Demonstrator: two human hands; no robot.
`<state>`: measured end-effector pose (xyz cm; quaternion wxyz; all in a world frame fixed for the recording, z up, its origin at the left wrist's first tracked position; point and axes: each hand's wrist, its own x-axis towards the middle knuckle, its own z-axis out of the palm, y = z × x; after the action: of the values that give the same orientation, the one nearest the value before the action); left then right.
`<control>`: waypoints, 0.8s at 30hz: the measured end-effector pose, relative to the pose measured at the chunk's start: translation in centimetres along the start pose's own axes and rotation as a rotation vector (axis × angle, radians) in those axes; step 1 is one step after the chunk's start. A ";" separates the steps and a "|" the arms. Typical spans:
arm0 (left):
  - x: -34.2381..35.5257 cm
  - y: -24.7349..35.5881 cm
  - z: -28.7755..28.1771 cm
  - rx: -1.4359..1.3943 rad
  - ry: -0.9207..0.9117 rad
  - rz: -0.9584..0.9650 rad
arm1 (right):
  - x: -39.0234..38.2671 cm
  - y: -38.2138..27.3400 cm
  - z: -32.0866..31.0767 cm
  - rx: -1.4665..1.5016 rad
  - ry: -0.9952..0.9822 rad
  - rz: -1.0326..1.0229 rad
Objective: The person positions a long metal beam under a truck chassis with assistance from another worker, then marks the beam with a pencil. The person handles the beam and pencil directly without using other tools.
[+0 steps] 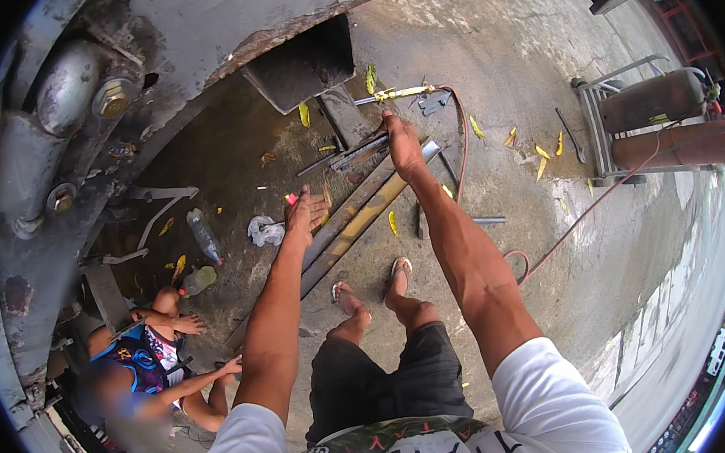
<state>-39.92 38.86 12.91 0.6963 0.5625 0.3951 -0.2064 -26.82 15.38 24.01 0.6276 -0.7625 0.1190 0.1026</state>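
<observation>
Where the two arms reach forward, a yellow-brown metal bar [378,209] lies on the concrete floor [542,238] between the two hands, and a dark metal bar [351,213] runs just beside it, on its upper-left side. Both bars have the long axis slanting, from the lower left of the visible floor up toward its upper middle, ahead of the person's feet. The right hand [404,144] is the nearer one to their upper end, and its wrist passes before this end in the view; the left hand [303,217] is beside the dark metal bar, on the left of it.

The left hand is well opened, with its fingers stretched forward, and neither bar is in its grasp. A small pink thing [291,199] appears close to its fingertips, but one cannot tell whether it is touched. The right hand is seen from its back, so one cannot tell how far its fingers are bent, nor whether they have hold of something.

Farther out, a torch [403,93] with brass-coloured parts lies beyond the right hand, and a red hose [464,129] bends down from it. Near the upper right edge of the visible floor stands a cart [601,135] with two cylinders. Toward the left edge lie a crumpled plastic bag [265,232] and a clear bottle [202,233], and a co-worker [144,356] sits at the lower left.
</observation>
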 end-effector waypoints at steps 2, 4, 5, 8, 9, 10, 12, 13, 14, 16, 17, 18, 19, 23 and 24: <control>-1.9 -4.5 -2.6 0.037 0.029 -0.130 | 0.5 0.7 -0.5 -0.013 0.009 -0.035; -4.6 -9.8 -5.0 -0.020 0.150 -0.175 | 0.7 0.0 -1.2 0.017 -0.127 0.034; -6.1 -12.8 -6.5 -0.021 0.186 -0.211 | 0.5 -0.5 -1.6 0.070 -0.227 0.107; -11.2 -23.3 -12.0 -0.021 0.264 -0.290 | 0.4 1.6 -3.6 0.290 -0.353 0.157; -13.6 -25.1 -12.4 0.019 0.321 -0.296 | 0.3 4.1 -4.5 0.360 -0.262 0.117; -16.2 -27.0 -12.6 0.052 0.385 -0.302 | 0.2 6.7 -5.4 0.430 -0.180 0.077; -20.0 -34.9 -17.8 -0.518 0.128 -0.267 | -1.1 11.9 -9.5 0.262 -0.277 0.222; -21.8 -37.6 -19.2 -0.673 0.034 -0.393 | -2.3 14.5 -11.7 0.215 -0.312 0.356; -23.3 -39.6 -18.8 -0.836 -0.080 -0.528 | -3.9 16.8 -14.2 0.145 -0.334 0.496; -25.0 -41.4 -13.1 -0.525 0.263 -0.502 | -6.3 23.5 -20.3 0.050 -0.388 0.651; -25.9 -41.9 -10.6 -0.360 0.437 -0.490 | -7.5 26.4 -23.4 0.014 -0.349 0.735; -26.0 -41.3 -7.3 -0.382 0.530 -0.400 | -8.7 27.8 -26.1 -0.030 -0.300 0.784; -25.8 -40.2 -3.9 -0.398 0.624 -0.313 | -9.6 30.0 -28.9 -0.087 -0.293 0.837; -20.3 -38.0 4.0 -0.103 0.796 -0.036 | -10.7 32.8 -34.5 -0.268 -0.279 0.941; -18.1 -38.3 5.3 0.050 0.743 0.043 | -10.1 33.5 -34.4 -0.277 -0.308 0.920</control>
<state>-77.20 20.24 3.64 0.4957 0.6240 0.6039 0.0167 -46.52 -24.01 2.44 0.4204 -0.6834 0.3339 0.4946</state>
